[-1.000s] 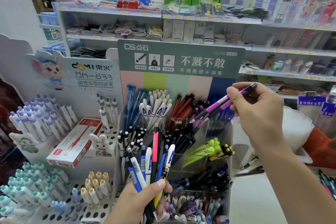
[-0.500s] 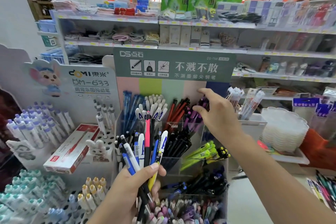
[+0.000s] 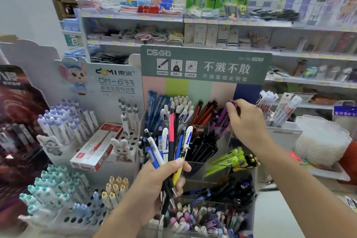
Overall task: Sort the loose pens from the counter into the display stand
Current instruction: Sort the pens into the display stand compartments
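The clear acrylic display stand [image 3: 201,170] under a green header card holds pens sorted by colour in several compartments. My left hand [image 3: 154,185] grips a mixed bundle of pens [image 3: 170,141], blue, white, pink, black and yellow, upright in front of the stand. My right hand [image 3: 249,123] reaches to the upper right compartment, where its fingertips pinch the top of a purple pen [image 3: 220,120] standing among other purple pens. Red pens [image 3: 204,112] stand just left of them.
A white stand [image 3: 116,83] with capped pens and a red-and-white box [image 3: 96,147] sits at the left. A stack of white trays [image 3: 320,141] stands at the right. A dark pen [image 3: 268,189] lies on the counter [image 3: 280,218] by the stand. Store shelves rise behind.
My right hand carried the purple pen down from the air into the purple compartment and now holds its top. My left hand with the bundle has risen slightly.
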